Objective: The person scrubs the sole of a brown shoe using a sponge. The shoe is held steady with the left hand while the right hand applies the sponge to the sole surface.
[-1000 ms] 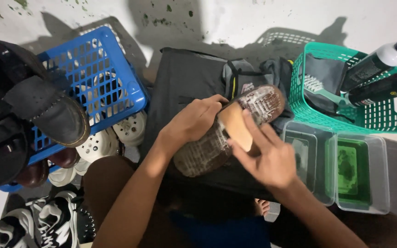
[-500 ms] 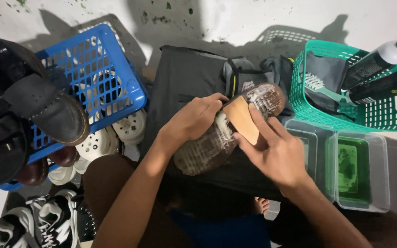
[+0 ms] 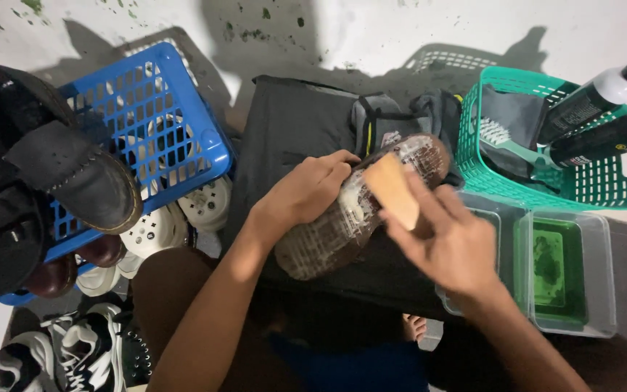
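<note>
On the dark mat, the left hand grips the shoe sole-up (long axis running lower-left to upper-right), while the right hand clasps a brush pressed across its upper half.

Left hand palm down, fingers curled in a closed grip, forearm running in from the bottom left. Right hand palm down too — fingers extended and pressed flat, wrist bent, forearm entering from the bottom right corner.
</note>
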